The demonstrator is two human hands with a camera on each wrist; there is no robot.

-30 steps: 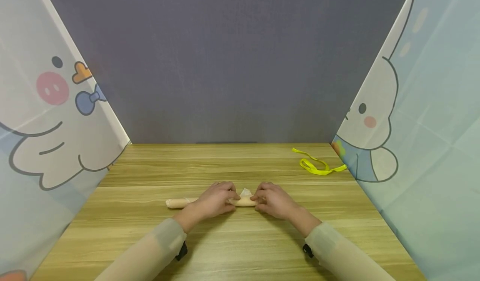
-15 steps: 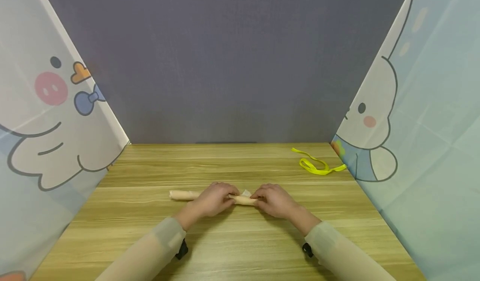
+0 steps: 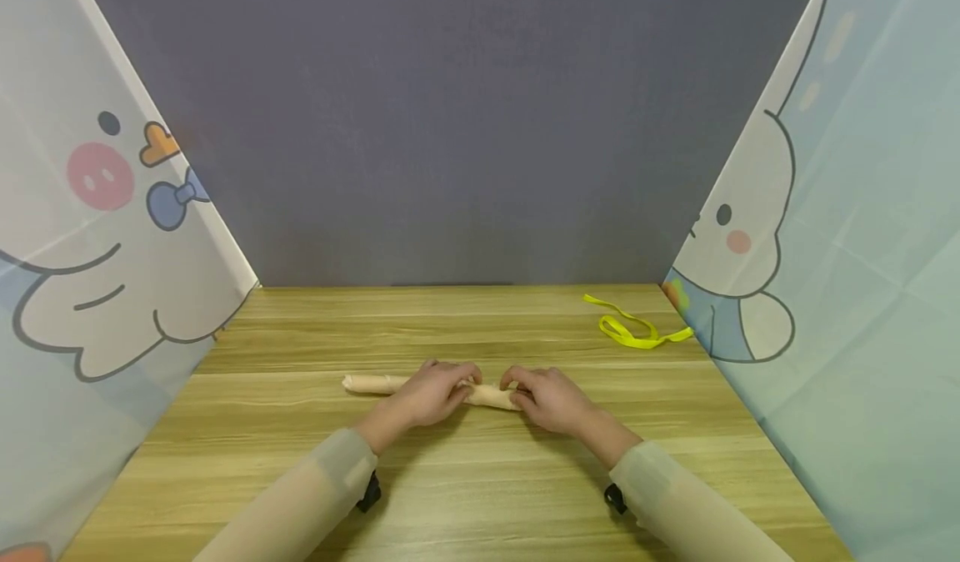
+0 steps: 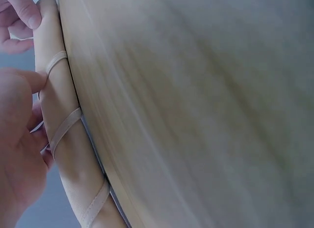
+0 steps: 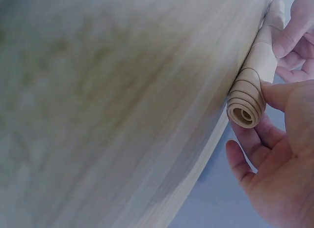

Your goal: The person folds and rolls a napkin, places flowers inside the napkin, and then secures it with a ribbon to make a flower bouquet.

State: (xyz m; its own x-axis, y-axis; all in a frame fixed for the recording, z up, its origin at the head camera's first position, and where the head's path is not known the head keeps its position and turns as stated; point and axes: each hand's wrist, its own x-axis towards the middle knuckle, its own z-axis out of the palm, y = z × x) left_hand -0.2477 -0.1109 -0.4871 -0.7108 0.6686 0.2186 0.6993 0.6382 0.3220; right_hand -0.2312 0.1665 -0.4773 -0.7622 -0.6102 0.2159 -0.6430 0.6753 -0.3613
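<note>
A beige rolled-up cloth [image 3: 491, 396], long and thin, lies across the middle of the table, its left end slightly farther away than its right. Narrow stitched bands spiral round it in the left wrist view, and its layered spiral end [image 5: 244, 109] shows in the right wrist view. My left hand [image 3: 433, 393] pinches the roll near its middle, thumb on the near side and fingers behind. At the right end, my right hand [image 3: 551, 397] holds it between thumb and fingers, which are partly hidden behind the roll.
A bright yellow ribbon [image 3: 637, 333] lies loosely looped at the table's back right. The wooden table [image 3: 480, 487] meets a dark grey back panel [image 3: 465, 128]. Cartoon-printed curtains [image 3: 840, 295] stand on both sides.
The roll's left end has swung away from me and slightly rightward. A pale flap behind the roll, between my hands, has dropped nearly out of sight. Both hands stay about where they were.
</note>
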